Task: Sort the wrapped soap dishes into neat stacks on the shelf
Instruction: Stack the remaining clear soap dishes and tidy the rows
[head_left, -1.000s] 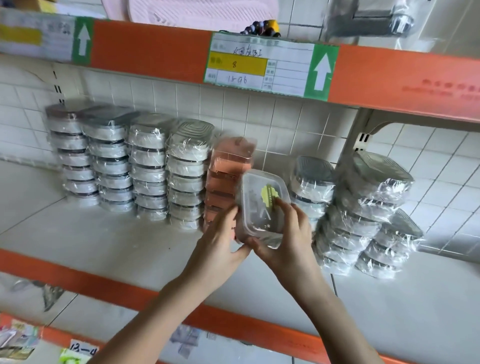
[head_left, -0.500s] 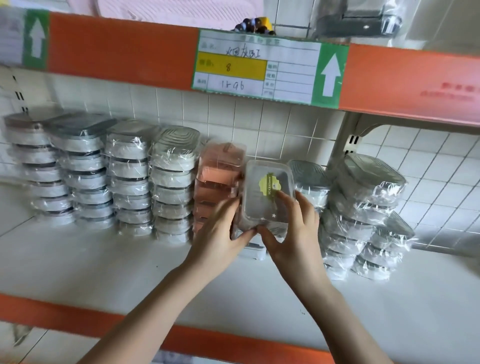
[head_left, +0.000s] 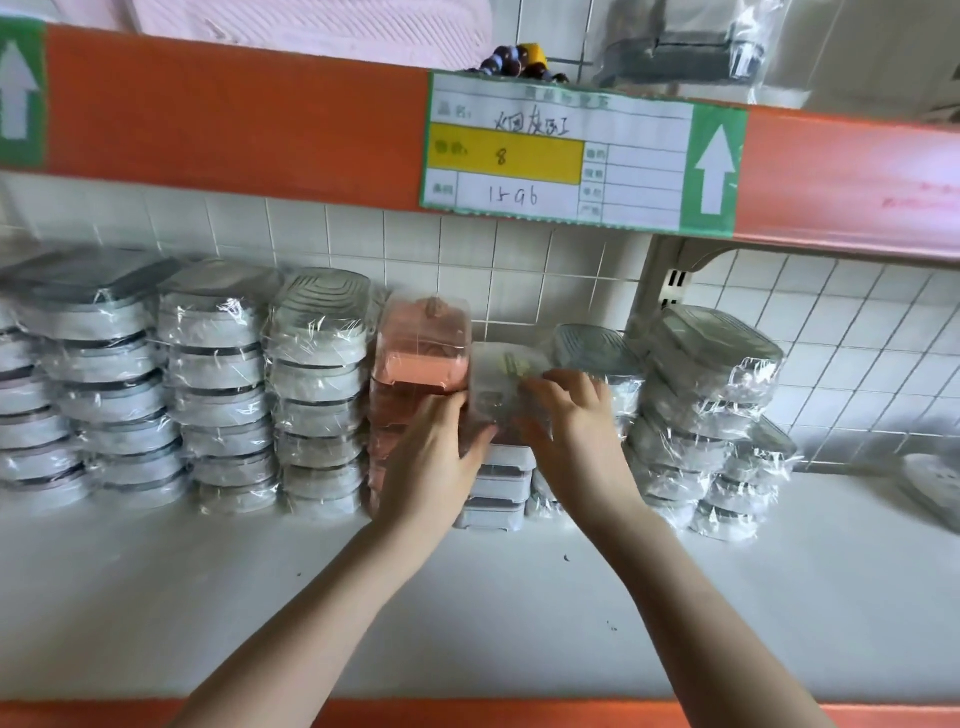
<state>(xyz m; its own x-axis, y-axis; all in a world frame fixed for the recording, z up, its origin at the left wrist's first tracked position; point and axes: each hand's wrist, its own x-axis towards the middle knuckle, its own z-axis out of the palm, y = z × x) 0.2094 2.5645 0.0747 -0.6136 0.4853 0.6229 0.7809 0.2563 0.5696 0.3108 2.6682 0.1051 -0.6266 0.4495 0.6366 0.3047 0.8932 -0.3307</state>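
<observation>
A clear wrapped soap dish (head_left: 501, 387) with a yellow-green sticker lies flat on a short stack of white dishes (head_left: 501, 488), between the pink stack (head_left: 421, 364) and a grey stack (head_left: 592, 353). My left hand (head_left: 436, 457) holds its left edge, thumb on the front corner. My right hand (head_left: 576, 431) grips its right side, fingers curled over the top. The dish is blurred. Several neat stacks of grey-white wrapped dishes (head_left: 317, 395) stand to the left.
On the right, a leaning pile of wrapped dishes (head_left: 711, 410) slumps against the tiled wall. A white object (head_left: 935, 483) lies at the far right of the white shelf (head_left: 519, 623). An orange beam with a label (head_left: 561, 156) runs overhead.
Both hands have carried the clear dish back and down from upright in front of the stacks to flat on the short white stack. The camera has moved closer.
</observation>
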